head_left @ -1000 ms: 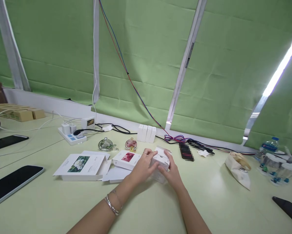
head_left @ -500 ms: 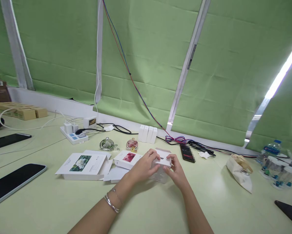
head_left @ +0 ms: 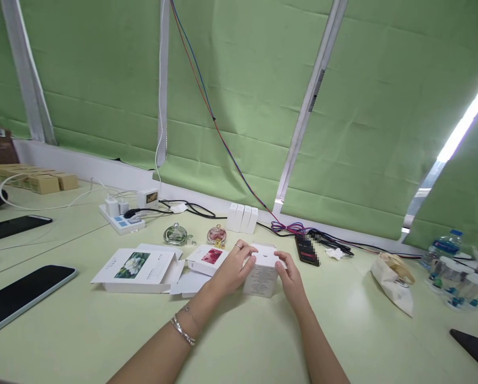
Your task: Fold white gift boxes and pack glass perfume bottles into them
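Small white box (head_left: 261, 276) stands upright on table (head_left: 239, 341), mid-desk. Left hand (head_left: 233, 269) and right hand (head_left: 291, 277) clasp its sides, fingers curled at top flap. Flap looks nearly closed; final tuck seemingly left. Flat cartons (head_left: 143, 269) just left, dark phone (head_left: 307, 250) behind right. Open tabletop toward the person; blinds far off.

pale green desk (head_left: 239, 341) under drawn green roller blinds (head_left: 239, 96); white sill (head_left: 82, 166); daylight strip (head_left: 460, 130) at right.
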A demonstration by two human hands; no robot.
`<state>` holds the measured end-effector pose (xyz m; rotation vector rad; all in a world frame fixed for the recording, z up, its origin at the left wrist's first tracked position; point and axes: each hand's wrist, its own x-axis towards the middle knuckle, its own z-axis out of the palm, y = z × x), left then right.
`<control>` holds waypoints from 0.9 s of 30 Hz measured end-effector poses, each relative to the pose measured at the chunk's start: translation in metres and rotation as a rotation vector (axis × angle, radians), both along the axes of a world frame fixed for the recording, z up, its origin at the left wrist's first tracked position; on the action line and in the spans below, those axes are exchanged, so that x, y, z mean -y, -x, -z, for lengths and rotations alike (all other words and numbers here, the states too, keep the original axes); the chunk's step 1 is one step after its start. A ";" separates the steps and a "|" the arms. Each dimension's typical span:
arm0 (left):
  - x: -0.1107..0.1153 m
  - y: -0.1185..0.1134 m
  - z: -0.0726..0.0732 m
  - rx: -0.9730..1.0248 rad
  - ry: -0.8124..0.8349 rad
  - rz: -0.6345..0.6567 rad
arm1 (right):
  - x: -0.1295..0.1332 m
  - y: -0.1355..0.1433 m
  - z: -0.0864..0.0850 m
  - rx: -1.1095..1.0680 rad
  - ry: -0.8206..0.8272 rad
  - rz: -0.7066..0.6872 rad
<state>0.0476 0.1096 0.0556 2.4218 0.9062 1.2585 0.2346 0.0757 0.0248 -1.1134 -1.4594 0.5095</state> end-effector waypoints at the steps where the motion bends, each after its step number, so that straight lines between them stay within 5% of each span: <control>1: 0.000 0.001 0.000 -0.005 -0.008 -0.001 | 0.000 -0.001 -0.001 0.019 -0.001 -0.010; 11: -0.001 0.008 -0.002 -0.012 -0.157 0.190 | 0.007 0.000 -0.007 0.251 -0.188 0.184; 16: 0.000 0.007 -0.002 0.094 0.024 0.258 | 0.008 0.003 -0.007 0.169 -0.180 0.036; 27: 0.002 0.004 -0.004 0.113 0.258 0.162 | -0.003 -0.002 0.002 -0.161 -0.014 -0.110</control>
